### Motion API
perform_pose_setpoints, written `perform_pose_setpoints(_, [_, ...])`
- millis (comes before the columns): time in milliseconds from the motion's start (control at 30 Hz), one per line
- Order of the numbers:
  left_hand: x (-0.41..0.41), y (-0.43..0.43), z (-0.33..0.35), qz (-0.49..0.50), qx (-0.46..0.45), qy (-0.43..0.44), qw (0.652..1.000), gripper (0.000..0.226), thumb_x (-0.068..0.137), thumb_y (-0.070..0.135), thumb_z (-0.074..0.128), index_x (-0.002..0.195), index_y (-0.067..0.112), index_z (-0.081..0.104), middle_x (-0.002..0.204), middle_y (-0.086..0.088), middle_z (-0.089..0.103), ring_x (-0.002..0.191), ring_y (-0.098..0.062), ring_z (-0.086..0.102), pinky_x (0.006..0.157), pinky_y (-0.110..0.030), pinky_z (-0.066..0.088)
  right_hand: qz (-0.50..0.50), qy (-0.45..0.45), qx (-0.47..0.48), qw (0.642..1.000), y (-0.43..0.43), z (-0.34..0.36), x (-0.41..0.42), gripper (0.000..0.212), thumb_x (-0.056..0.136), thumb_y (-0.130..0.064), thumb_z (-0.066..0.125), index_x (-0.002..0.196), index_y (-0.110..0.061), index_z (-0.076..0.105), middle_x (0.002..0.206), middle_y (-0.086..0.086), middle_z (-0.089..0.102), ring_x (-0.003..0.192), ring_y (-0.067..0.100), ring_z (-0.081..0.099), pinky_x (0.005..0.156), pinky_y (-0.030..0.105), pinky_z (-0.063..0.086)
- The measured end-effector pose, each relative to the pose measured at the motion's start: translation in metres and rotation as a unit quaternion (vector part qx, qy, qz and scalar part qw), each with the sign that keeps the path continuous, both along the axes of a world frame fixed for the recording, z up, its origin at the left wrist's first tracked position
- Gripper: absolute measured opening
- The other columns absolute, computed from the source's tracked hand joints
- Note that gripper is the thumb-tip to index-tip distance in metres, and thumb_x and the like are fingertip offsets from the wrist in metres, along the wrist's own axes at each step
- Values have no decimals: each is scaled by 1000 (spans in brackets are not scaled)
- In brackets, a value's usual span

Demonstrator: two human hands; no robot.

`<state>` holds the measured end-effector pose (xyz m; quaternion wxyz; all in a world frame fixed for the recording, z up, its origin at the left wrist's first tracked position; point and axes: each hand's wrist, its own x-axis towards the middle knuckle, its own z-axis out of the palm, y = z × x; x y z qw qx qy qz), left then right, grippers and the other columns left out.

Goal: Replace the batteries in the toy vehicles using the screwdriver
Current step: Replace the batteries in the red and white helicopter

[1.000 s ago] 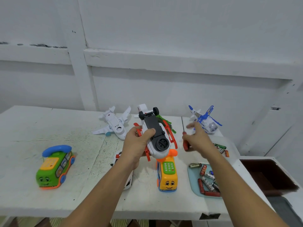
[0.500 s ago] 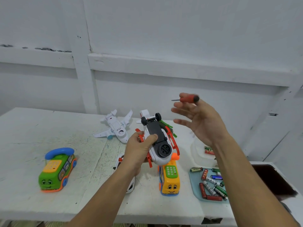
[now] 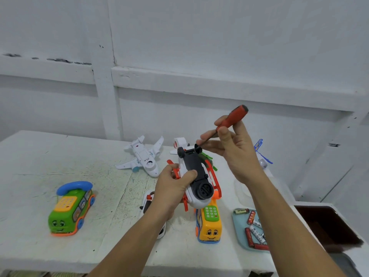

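Note:
My left hand [image 3: 171, 188] grips a white toy helicopter [image 3: 196, 176] with orange skids, held belly-up above the table so its black underside panel faces me. My right hand [image 3: 233, 148] holds a red-handled screwdriver [image 3: 229, 119], handle up and to the right. Its dark shaft slants down-left, and the tip sits at the far end of the black panel, beside a small wheel. A light blue tray [image 3: 238, 232] with several loose batteries [image 3: 254, 229] lies at the right, partly behind my right forearm.
On the white table [image 3: 30, 156] stand a green phone bus [image 3: 70, 208], a yellow phone bus [image 3: 209, 224], an upturned white plane [image 3: 142, 156], a white toy [image 3: 148, 202] under my left arm and a blue-rotor helicopter [image 3: 261, 154]. A dark bin [image 3: 327, 226] sits off the right edge.
My right hand lifted the screwdriver off the table, turned it, and brought its tip down to the helicopter's underside. My left hand kept the helicopter nearly still.

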<state>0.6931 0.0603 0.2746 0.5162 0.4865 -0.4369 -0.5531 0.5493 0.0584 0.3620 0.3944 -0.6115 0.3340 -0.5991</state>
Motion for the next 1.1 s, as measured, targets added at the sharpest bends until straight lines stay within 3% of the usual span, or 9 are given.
perform_pose_setpoints(100, [0,0,-1,0,3,8,1000,37,85,25,75,115,23,54,103,-7,70,88,-27,73,69,-42,61,4,4,0,1000,1,-3,2,19,92,-28,44,105,-14,46,85,17,68,85,34,70,82,36,58])
perform_pose_setpoints(200, [-1,0,-2,-1,-1,12,1000,26,85,22,74,103,26,56,97,-5,71,85,-26,73,65,-38,60,-7,25,-15,1000,2,-5,2,19,93,-27,44,106,-14,47,88,25,66,86,35,69,80,30,57])
perform_pose_setpoints(333, [-2,2,0,0,1,15,1000,30,85,22,75,110,20,58,96,-6,72,84,-25,73,61,-35,58,-11,30,-18,999,3,-6,2,18,93,-28,44,106,-16,47,83,11,70,84,27,71,80,28,57])
perform_pose_setpoints(733, [-4,5,1,7,-9,17,1000,36,84,24,75,114,23,54,98,-5,70,87,-24,72,61,-33,56,5,31,-36,999,5,-10,1,16,94,-22,44,107,-13,46,84,2,71,84,21,71,77,25,56])
perform_pose_setpoints(967, [-4,5,0,3,-8,10,1000,43,83,26,76,120,19,56,101,-9,71,87,-26,73,63,-35,58,-5,27,-42,999,8,-9,2,8,98,-12,44,105,-11,48,89,10,66,85,18,71,76,23,56])
perform_pose_setpoints(1100, [-4,5,0,1,-12,21,1000,38,84,24,75,116,22,55,99,-8,71,85,-26,73,62,-35,59,-81,109,-69,988,5,-8,-2,16,98,-10,52,106,-24,56,95,6,64,90,20,69,76,27,56])
